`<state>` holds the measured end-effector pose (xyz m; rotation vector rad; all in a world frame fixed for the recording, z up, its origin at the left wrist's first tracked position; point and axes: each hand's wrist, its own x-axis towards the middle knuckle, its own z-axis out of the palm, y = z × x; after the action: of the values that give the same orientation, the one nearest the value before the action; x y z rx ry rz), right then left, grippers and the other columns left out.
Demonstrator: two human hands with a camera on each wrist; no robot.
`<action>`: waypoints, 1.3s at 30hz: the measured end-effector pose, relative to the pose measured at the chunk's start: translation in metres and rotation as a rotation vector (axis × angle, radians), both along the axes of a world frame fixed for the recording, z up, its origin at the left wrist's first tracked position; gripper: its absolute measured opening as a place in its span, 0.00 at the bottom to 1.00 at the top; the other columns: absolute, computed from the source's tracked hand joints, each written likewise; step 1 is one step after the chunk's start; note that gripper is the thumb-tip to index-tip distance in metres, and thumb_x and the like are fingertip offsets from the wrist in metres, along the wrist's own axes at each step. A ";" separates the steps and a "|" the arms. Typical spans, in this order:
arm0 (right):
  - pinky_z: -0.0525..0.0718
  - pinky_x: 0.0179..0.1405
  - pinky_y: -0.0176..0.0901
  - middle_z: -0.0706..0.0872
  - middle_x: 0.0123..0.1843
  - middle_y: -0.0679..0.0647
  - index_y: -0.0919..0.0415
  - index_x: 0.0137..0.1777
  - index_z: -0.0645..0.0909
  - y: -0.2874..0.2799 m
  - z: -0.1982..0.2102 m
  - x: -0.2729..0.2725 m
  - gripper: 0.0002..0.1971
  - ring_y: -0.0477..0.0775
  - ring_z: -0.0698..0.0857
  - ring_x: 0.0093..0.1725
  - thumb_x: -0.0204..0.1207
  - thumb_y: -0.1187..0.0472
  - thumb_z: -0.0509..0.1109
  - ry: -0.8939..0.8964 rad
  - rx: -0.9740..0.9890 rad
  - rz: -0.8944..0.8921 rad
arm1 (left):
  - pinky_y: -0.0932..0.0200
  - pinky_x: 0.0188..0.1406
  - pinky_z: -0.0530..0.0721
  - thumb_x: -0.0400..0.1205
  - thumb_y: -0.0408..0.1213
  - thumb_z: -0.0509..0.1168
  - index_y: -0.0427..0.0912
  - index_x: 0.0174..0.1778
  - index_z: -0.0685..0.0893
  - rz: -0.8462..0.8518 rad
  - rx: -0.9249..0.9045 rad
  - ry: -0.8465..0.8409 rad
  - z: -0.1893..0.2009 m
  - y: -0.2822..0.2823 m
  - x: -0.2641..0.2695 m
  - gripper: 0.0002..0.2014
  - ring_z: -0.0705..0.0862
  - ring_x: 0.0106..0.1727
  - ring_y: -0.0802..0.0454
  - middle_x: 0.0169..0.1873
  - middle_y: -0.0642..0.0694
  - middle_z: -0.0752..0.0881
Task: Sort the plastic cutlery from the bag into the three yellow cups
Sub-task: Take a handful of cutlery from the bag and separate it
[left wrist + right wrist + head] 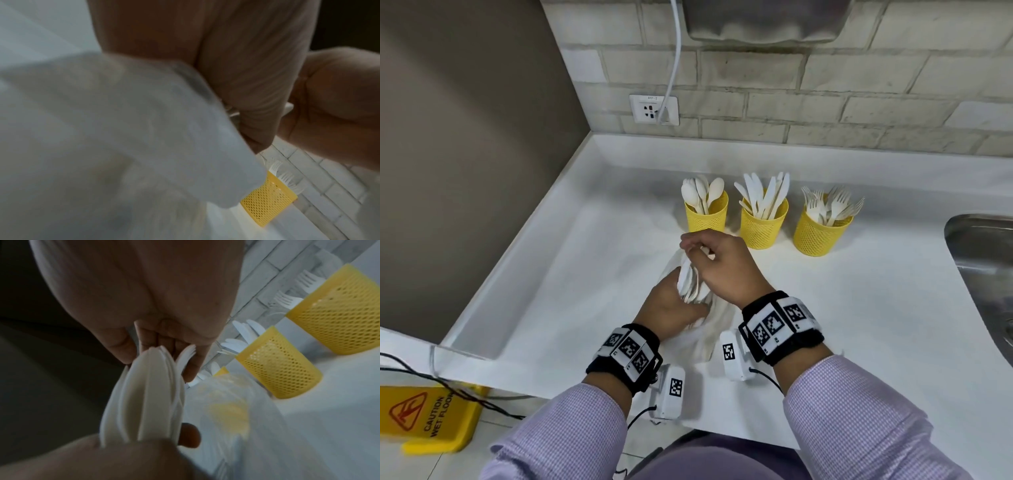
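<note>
Three yellow mesh cups stand in a row at the back of the white counter: spoons (pixel 705 214), knives (pixel 764 224), forks (pixel 822 234). In front of them lies a translucent plastic bag (pixel 710 330). My left hand (pixel 681 303) grips a bundle of white cutlery (pixel 690 284) standing out of the bag's mouth. My right hand (pixel 698 248) is above it, fingers curled and pinching the tops of pieces in the bundle (pixel 148 399). In the right wrist view the knives cup (pixel 277 363) and forks cup (pixel 345 311) show beyond the bag (pixel 236 410). The bag (pixel 123 129) fills the left wrist view.
A steel sink (pixel 983 274) is set into the counter at the right. The brick wall behind holds a socket (pixel 654 109) with a white cable. A raised lip edges the counter on the left. A yellow wet-floor sign (pixel 424 414) stands on the floor, lower left.
</note>
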<state>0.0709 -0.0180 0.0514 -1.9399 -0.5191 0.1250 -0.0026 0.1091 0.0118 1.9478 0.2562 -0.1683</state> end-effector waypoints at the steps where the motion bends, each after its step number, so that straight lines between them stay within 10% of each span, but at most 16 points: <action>1: 0.81 0.70 0.44 0.91 0.64 0.49 0.58 0.58 0.90 0.000 0.004 -0.001 0.10 0.47 0.87 0.65 0.82 0.63 0.71 -0.052 -0.014 0.011 | 0.60 0.46 0.82 0.66 0.40 0.75 0.57 0.56 0.83 0.021 0.015 -0.018 0.001 -0.001 0.001 0.22 0.89 0.45 0.61 0.43 0.60 0.91; 6: 0.80 0.68 0.49 0.87 0.69 0.54 0.59 0.68 0.85 -0.002 0.025 0.006 0.20 0.54 0.82 0.69 0.83 0.51 0.64 -0.204 -0.113 -0.103 | 0.63 0.39 0.80 0.71 0.29 0.76 0.50 0.40 0.86 0.086 0.040 -0.084 0.005 -0.002 0.004 0.11 0.85 0.32 0.61 0.30 0.58 0.88; 10: 0.77 0.51 0.47 0.88 0.55 0.61 0.64 0.56 0.87 0.008 0.031 -0.003 0.17 0.61 0.85 0.57 0.88 0.55 0.59 -0.274 -0.475 0.173 | 0.74 0.33 0.76 0.71 0.30 0.80 0.41 0.55 0.85 0.043 0.116 -0.182 0.012 -0.005 0.012 0.18 0.83 0.36 0.68 0.37 0.59 0.86; 15: 0.76 0.60 0.33 0.88 0.62 0.51 0.57 0.67 0.85 -0.004 0.039 0.004 0.17 0.37 0.85 0.58 0.88 0.52 0.60 0.003 0.131 -0.103 | 0.60 0.43 0.82 0.74 0.26 0.78 0.50 0.47 0.86 0.120 -0.053 -0.241 0.022 -0.004 0.013 0.15 0.88 0.38 0.60 0.38 0.56 0.91; 18: 0.83 0.62 0.49 0.92 0.56 0.53 0.60 0.57 0.87 -0.014 0.025 0.011 0.22 0.55 0.89 0.57 0.85 0.45 0.58 0.405 0.431 -0.293 | 0.51 0.50 0.89 0.76 0.28 0.79 0.39 0.50 0.88 0.171 -0.192 -0.341 0.048 -0.003 0.014 0.10 0.92 0.45 0.47 0.43 0.47 0.93; 22: 0.87 0.63 0.63 0.90 0.44 0.60 0.68 0.67 0.84 -0.019 0.014 -0.002 0.34 0.64 0.90 0.43 0.89 0.37 0.54 0.942 0.380 -0.028 | 0.61 0.46 0.85 0.76 0.21 0.77 0.34 0.47 0.88 0.150 -0.330 -0.462 0.082 -0.014 0.017 0.08 0.89 0.40 0.58 0.36 0.54 0.91; 26: 0.91 0.57 0.60 0.88 0.69 0.58 0.57 0.75 0.80 -0.018 0.023 -0.009 0.22 0.60 0.89 0.62 0.90 0.48 0.55 1.035 0.606 0.145 | 0.62 0.46 0.86 0.76 0.23 0.78 0.34 0.51 0.88 0.099 -0.293 -0.428 0.082 -0.029 0.018 0.10 0.90 0.42 0.58 0.38 0.54 0.92; 39: 0.92 0.52 0.59 0.84 0.75 0.61 0.60 0.76 0.80 -0.053 0.031 0.006 0.24 0.62 0.88 0.64 0.81 0.56 0.62 1.256 0.784 0.220 | 0.67 0.46 0.84 0.75 0.22 0.79 0.41 0.48 0.87 0.117 -0.276 -0.438 0.084 -0.067 0.030 0.13 0.90 0.42 0.63 0.37 0.59 0.92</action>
<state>0.0772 -0.0712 0.0825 -0.7598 0.0982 1.0271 0.0274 0.0421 0.0961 1.6409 0.0516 0.2855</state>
